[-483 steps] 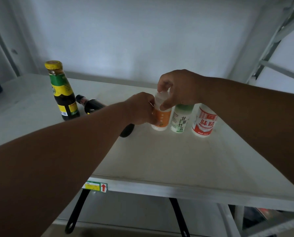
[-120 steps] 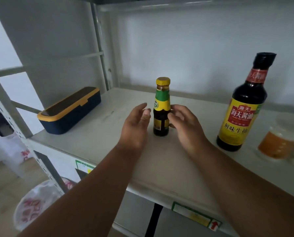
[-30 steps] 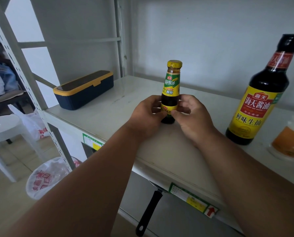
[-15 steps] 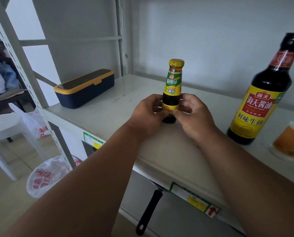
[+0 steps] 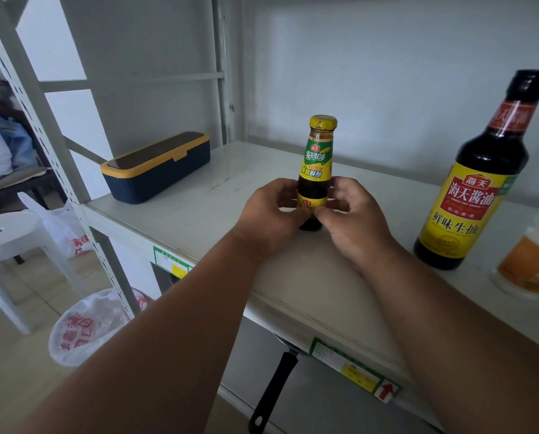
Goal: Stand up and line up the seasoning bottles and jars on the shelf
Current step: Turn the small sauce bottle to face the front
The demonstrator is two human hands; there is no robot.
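- Small sauce bottle (image 5: 315,170) with yellow cap upright on the white shelf (image 5: 230,195), toward the left part of the row, well apart from the navy box (image 5: 155,166) at far left.
- Left hand (image 5: 269,211) curled round the lower body from the left; right hand (image 5: 349,211) pinching the same lower label from the right, thumb tips nearly meeting at the near side.
- Front label now turned toward the viewer, corn picture and brand name readable; four seconds ago mostly the plain green and yellow side showing, both hands open and just beside the glass rather than gripping.
- Compared with half a second ago and one second ago: same two-handed grip, same spot on the shelf, hardly any shift beyond the camera's own framing.
- Probably the final squaring of this bottle: standing and facing front already done, only release left.
- Large soy sauce bottle (image 5: 478,183) upright to the right, label forward, clear of both hands; sixteen seconds ago a dark bottle of that kind lying on its side.
- Orange-labelled jar (image 5: 531,264) upright at the right edge, blurred and partly cut off.
- Remaining jars further right out of view now, so alignment of the whole row impossible to confirm.
- Risk: a nudge on release tipping the narrow bottle.
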